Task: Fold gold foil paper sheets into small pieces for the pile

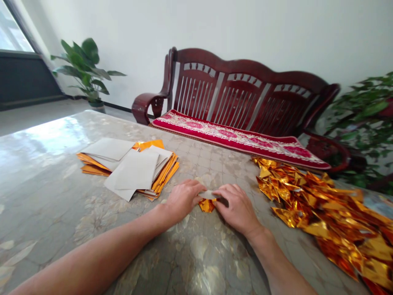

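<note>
Between my two hands is a small sheet of gold foil paper (207, 205), partly folded, with its pale grey back showing along the upper edge. My left hand (184, 200) pinches its left end, fingers closed. At the right end, my right hand (236, 207) grips it between thumb and fingers. Both hands are low over the patterned table. To the left of my left hand lies a loose stack of foil paper sheets (135, 169), mostly grey side up with gold edges showing. A large heap of folded gold foil pieces (319, 217) spreads out to the right of my right hand.
The glossy table (92, 221) has a leaf and tile pattern. Beyond its far edge stands a dark red wooden bench (227, 90) with a red floral cushion (233, 137). Leafy plants stand at the back left (86, 67) and at the right (365, 110).
</note>
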{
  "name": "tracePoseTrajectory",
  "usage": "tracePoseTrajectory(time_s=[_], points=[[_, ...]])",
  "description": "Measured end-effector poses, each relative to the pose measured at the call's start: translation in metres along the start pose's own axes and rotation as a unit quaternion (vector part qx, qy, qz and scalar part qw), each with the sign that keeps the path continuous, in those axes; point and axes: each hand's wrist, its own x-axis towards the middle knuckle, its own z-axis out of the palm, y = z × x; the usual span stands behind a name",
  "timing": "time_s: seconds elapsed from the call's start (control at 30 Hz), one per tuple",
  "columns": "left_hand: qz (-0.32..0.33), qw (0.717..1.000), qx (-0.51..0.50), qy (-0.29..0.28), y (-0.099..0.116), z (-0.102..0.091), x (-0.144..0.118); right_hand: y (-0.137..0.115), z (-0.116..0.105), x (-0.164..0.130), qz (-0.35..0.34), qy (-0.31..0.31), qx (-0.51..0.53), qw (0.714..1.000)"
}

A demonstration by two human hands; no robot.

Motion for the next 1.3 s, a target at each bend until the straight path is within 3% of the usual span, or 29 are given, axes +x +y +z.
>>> tracePoseTrajectory(time_s=[0.33,0.8,1.1,1.3], points=[[-0.015,0.999,0.039,-0.028,-0.009,-0.005,0.008,0.003,-0.005,0.016,0.04,-0.078,0.041,0.995],[-0.048,0.998,0.003,-0.052,-0.01,-0.005,0.015,0.012,0.0,0.022,0.031,-0.093,0.102,0.99],[-0.023,0.997,-0.067,-0.024,-0.01,-0.006,0.005,0.021,0.003,0.021,-0.012,-0.094,0.124,0.988],[0.011,1.0,-0.01,-0.019,-0.006,-0.007,-0.001,0.024,0.009,0.015,-0.018,-0.061,0.135,0.989]])
